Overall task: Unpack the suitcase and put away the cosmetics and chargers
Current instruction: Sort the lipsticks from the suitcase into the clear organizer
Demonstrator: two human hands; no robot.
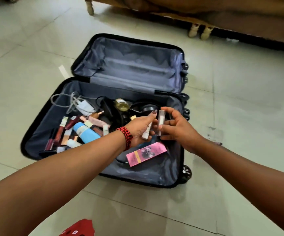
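Two slender cosmetics are being held above the open suitcase [137,181]. A white tube [146,132] is being pinched between the thumb and curled fingers of the left hand [139,129]. A clear, pale-pink tube [161,120] is being gripped upright in the curled fingers of the right hand [176,129]. The two grips are being held just beside each other, with the tubes close to touching.

Both tubes appear to be held only at the fingertips, so a slip is being risked if either is passed across or if a third item is gathered into an already full hand. Anything dropped would probably land on the pink box [146,153] lying just below the grips, or roll into the lining folds beside it.

Just beyond the grips, an amber glass bottle [121,103] and black headphones [144,106] are being left exposed, and a knock there could crack or spill the bottle. To the left of the left grip, loose lip glosses [61,133] and a blue bottle [85,133] are lying heaped and are likely to scatter if an arm sweeps across them.

Farther left and beyond, the white charger [85,107] is lying with its cable [59,99] looped. If it is lifted carelessly, small pieces nearby could be snagged and dragged.
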